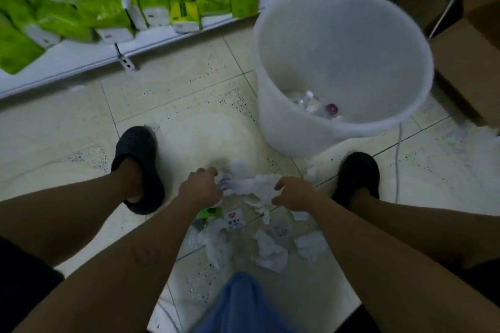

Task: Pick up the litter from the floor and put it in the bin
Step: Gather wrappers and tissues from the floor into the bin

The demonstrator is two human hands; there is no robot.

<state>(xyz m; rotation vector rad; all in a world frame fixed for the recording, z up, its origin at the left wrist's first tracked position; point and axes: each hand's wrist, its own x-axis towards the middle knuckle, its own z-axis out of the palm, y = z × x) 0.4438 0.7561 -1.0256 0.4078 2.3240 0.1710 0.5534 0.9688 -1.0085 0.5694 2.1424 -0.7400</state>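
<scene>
A heap of crumpled white tissues (253, 184) lies on the tiled floor between my feet. A clear plastic bottle (238, 227) with a white label and a green wrapper (208, 212) lie in the heap. My left hand (201, 186) grips the left side of the top tissue wad with curled fingers. My right hand (293, 193) pinches its right side. The white plastic bin (284, 127) stands on the floor just beyond the heap, to the right. It holds a few small items, one of them purple (331, 109).
A low white shelf (81, 59) with green tissue packs (108, 5) runs along the upper left. Cardboard boxes (468, 62) stand at the right behind the bin. My dark slippers (138, 159) (357, 173) flank the heap. A thin cable (397, 159) lies on the floor at the right.
</scene>
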